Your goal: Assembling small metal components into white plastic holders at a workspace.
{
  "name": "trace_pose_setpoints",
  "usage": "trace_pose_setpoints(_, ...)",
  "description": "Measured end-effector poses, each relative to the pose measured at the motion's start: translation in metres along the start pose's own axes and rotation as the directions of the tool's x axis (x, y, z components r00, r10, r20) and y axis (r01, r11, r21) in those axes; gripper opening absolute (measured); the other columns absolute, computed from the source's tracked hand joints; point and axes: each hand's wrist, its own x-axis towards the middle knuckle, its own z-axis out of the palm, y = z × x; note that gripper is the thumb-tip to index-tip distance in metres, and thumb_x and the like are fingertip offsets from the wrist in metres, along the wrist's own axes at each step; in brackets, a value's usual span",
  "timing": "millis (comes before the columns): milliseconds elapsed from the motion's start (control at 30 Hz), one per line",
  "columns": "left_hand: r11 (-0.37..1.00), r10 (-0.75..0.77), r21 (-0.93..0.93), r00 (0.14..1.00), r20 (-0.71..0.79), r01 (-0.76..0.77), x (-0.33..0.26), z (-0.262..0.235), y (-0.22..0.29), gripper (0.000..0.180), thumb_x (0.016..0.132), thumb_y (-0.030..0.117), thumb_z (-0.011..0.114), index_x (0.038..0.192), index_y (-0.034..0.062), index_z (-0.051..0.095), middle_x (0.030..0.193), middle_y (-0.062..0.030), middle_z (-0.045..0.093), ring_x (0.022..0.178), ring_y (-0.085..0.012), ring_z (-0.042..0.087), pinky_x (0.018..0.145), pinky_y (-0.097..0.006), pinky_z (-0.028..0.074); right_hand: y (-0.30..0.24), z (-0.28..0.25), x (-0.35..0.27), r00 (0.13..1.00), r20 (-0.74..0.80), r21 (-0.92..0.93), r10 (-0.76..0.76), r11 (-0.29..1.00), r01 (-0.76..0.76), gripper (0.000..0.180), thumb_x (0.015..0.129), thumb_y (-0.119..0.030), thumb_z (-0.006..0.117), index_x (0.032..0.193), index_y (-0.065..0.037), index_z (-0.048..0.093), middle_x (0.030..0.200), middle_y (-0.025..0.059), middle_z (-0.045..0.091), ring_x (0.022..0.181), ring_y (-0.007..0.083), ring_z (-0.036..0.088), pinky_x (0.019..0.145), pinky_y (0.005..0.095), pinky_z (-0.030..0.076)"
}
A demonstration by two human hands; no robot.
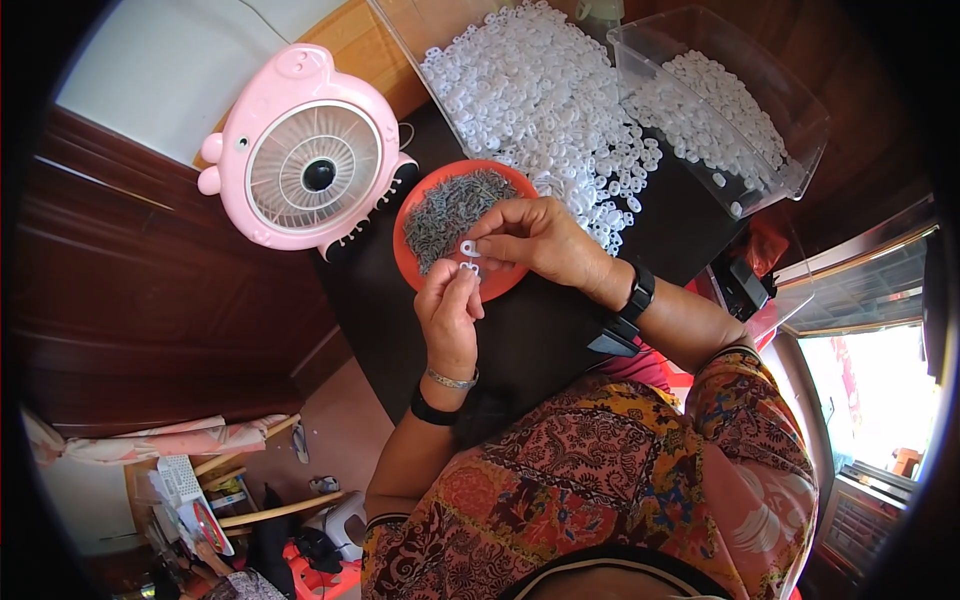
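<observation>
My right hand (545,240) pinches a small white plastic ring piece (468,247) over the orange-red plate (505,283). Just below it, my left hand (449,315) holds another small white piece (470,269) at its fingertips, almost touching the first. The plate holds a heap of small grey metal parts (452,207). Behind the plate a big pile of white plastic pieces (545,95) spreads over the dark table (545,330).
A clear plastic bin (790,130) with more white pieces stands at the back right. A pink round fan (305,155) sits to the left of the plate. Stools and clutter lie on the floor at the lower left (250,510).
</observation>
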Motion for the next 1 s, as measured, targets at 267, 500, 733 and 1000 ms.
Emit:
trace_pose_setpoints(267, 0.999, 0.024, 0.036, 1.0, -0.002, -0.024, 0.001, -0.002, -0.003, 0.021, 0.091, 0.009, 0.05, 0.071, 0.0059, 0.046, 0.056, 0.0025, 0.043, 0.049, -0.0036, 0.036, 0.045, -0.02, 0.026, 0.0, 0.002, -0.002, 0.994, 0.046, -0.184, -0.096, 0.977, 0.103, 0.012, 0.086, -0.005, 0.064, 0.097, -0.001, 0.066, 0.087, 0.0012, 0.066, 0.082, 0.0057, 0.059, 0.075, 0.0218, 0.049)
trace_pose_setpoints(500, 1.0, -0.004, 0.0, 0.999, -0.045, 0.004, -0.001, 0.0, 0.0, 0.02, 0.092, 0.013, 0.052, 0.074, 0.005, 0.05, 0.056, 0.0028, 0.044, 0.047, -0.0034, 0.037, 0.044, -0.019, 0.025, -0.004, 0.008, -0.006, 0.991, 0.074, -0.283, -0.112, 0.95, 0.129, 0.016, 0.08, -0.004, 0.068, 0.094, 0.0, 0.061, 0.079, 0.0023, 0.064, 0.074, 0.0073, 0.06, 0.066, 0.023, 0.05)
trace_pose_setpoints(733, 0.999, -0.025, -0.027, 0.998, -0.049, 0.023, 0.0, 0.0, -0.002, 0.019, 0.092, 0.015, 0.052, 0.076, 0.0046, 0.054, 0.055, 0.0027, 0.045, 0.045, -0.0041, 0.039, 0.043, -0.018, 0.026, -0.001, 0.009, -0.005, 0.985, 0.061, -0.375, -0.163, 0.911, 0.174, 0.024, 0.073, -0.004, 0.072, 0.094, -0.003, 0.06, 0.077, 0.0024, 0.063, 0.07, 0.0086, 0.06, 0.064, 0.0237, 0.049)
trace_pose_setpoints(1000, 0.995, -0.096, -0.03, 0.995, -0.004, 0.096, 0.001, -0.003, 0.001, 0.019, 0.091, 0.016, 0.052, 0.076, 0.0043, 0.055, 0.056, 0.0025, 0.047, 0.045, -0.0047, 0.039, 0.041, -0.019, 0.027, -0.01, 0.009, -0.007, 0.977, 0.152, -0.494, -0.151, 0.845, 0.207, 0.027, 0.072, -0.007, 0.074, 0.094, -0.003, 0.061, 0.075, 0.0038, 0.062, 0.068, 0.0133, 0.062, 0.061, 0.0263, 0.049)
